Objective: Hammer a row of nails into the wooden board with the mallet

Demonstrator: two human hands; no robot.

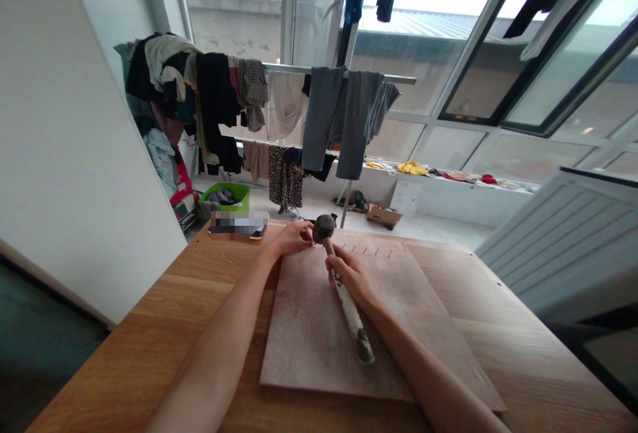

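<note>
My right hand (351, 275) grips a hammer (347, 307) by its worn, paint-chipped wooden handle, close below the dark head. The hammer slants over a wooden board (319, 346), its handle end toward me. At the far left edge of the board my left hand (295, 238) is closed, fingertips pinched just beside the hammer head. Whatever is between those fingertips is too small or hidden to make out. To the right of the hammer head, several nails (365, 250) stand upright in a row along the board's far part.
The board lies on a wooden table (199, 313). A pixelated flat object (238, 226) lies at the table's far left. Beyond are a drying rack with clothes (323, 114), a green basin (239, 195), a cardboard box (383, 216) and windows. A white panel (563, 240) stands at the right.
</note>
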